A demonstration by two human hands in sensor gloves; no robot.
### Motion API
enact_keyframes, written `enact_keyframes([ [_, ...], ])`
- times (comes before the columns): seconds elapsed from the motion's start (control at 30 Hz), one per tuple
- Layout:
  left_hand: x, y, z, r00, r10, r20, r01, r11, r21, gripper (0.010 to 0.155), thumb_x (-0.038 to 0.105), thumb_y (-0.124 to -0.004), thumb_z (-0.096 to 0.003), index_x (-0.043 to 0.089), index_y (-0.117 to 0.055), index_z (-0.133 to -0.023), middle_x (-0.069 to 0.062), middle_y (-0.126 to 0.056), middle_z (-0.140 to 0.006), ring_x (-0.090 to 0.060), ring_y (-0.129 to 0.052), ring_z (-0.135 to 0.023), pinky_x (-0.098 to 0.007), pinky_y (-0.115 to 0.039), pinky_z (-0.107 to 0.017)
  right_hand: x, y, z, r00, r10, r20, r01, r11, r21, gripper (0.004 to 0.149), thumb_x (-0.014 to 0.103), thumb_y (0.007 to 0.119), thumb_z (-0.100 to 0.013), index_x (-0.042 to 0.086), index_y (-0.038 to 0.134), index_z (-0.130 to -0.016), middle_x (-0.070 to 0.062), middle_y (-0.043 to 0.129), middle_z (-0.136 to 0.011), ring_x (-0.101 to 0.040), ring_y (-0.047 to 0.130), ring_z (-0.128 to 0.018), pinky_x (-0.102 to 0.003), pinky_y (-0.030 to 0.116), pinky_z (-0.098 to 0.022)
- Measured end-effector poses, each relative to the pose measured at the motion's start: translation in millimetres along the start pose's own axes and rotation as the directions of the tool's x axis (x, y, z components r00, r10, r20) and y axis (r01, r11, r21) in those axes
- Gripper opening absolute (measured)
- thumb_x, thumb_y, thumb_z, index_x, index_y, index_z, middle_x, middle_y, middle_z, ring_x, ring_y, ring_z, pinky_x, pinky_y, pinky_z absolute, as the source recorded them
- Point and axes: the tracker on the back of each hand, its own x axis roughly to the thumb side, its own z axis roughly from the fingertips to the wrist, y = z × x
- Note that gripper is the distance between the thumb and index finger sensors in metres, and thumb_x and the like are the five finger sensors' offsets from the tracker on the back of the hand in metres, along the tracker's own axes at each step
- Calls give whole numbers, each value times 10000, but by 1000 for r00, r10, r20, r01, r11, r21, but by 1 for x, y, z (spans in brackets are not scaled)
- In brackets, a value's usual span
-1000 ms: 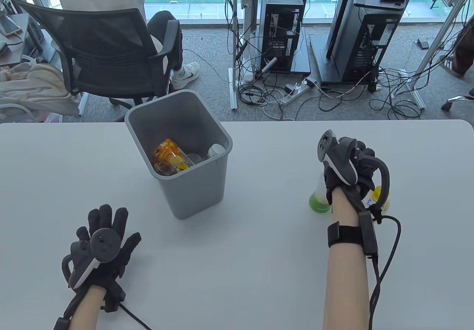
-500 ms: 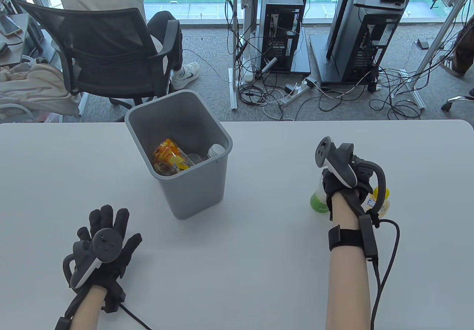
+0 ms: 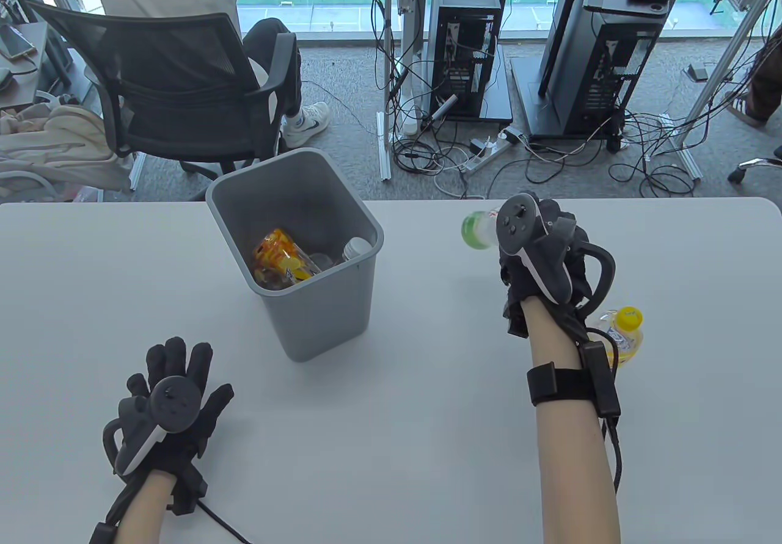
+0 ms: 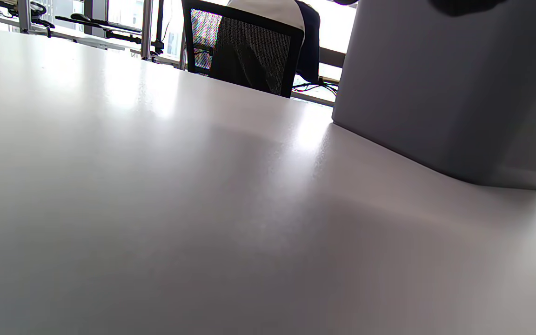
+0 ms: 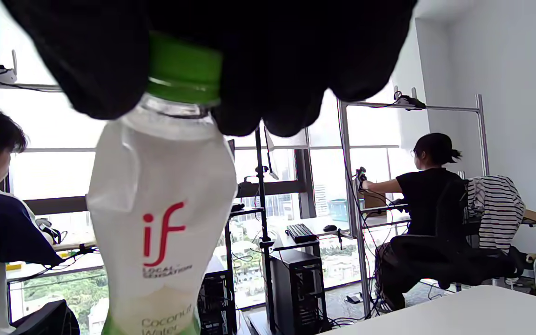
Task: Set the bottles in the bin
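Observation:
A grey bin [image 3: 305, 263] stands on the white table [image 3: 427, 446], left of centre, with an orange-labelled bottle [image 3: 278, 257] and a clear white-capped bottle [image 3: 354, 247] inside. My right hand [image 3: 537, 251] grips a white-and-green coconut water bottle [image 3: 479, 229] by its green cap [image 5: 184, 70] and holds it in the air, right of the bin. A yellow-capped bottle [image 3: 623, 333] stands on the table by my right wrist. My left hand [image 3: 174, 397] rests flat on the table, fingers spread, empty. The bin's wall [image 4: 449, 88] fills the left wrist view.
A black mesh office chair [image 3: 165, 86] with a seated person stands beyond the table's far edge. Computer towers [image 3: 467, 49] and tangled cables [image 3: 550, 159] lie on the floor behind. Another seated person [image 5: 431, 195] shows in the right wrist view.
My right hand has lifted the green-and-white bottle off the table and moved it up and left toward the bin. The yellow-capped bottle is now uncovered. The left hand has not moved.

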Motion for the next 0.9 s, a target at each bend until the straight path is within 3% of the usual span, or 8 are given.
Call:
enact_keyframes([
  [0.2,-1,1,0,1000,10,2,-10,1000,7,788,705,-551,-498,397,-268,-1166,17,-104,-1282,-306,-83,-1213,-632,-177,-847,45,-37,16,978,-177,112,194,966,-168,583,469,835,-415,321,654,-949,11,829,-911,-285,839,-829,-464,718,-673],
  [0.4,-2,1,0,1000,20,3,-20,1000,13,787,703,-554,-498,397,-272,-1165,18,-108,-1281,-307,-84,-1213,-633,-180,-846,100,-55,47,927,-209,310,277,940,-197,584,476,837,-415,316,656,-947,16,835,-908,-278,849,-826,-459,730,-670],
  [0.53,-2,1,0,1000,19,2,-19,1000,12,787,702,-555,-498,395,-273,-1166,15,-113,-1281,-309,-89,-1212,-633,-184,-846,136,-48,72,894,-161,417,257,949,-184,582,478,841,-412,317,666,-943,16,845,-903,-275,858,-819,-456,738,-663],
  [0.7,-3,1,0,1000,28,7,-29,999,21,786,702,-555,-498,395,-275,-1166,14,-112,-1281,-308,-89,-1212,-633,-186,-846,178,-17,99,863,-102,494,200,968,-151,579,477,850,-406,316,679,-936,15,855,-896,-277,865,-812,-457,742,-656],
  [0.9,-4,0,0,999,34,9,-34,999,17,785,701,-556,-499,394,-277,-1166,15,-113,-1281,-306,-90,-1213,-634,-189,-846,204,10,116,832,-10,555,118,980,-159,578,482,853,-404,317,689,-933,23,860,-893,-272,866,-815,-453,745,-661],
])
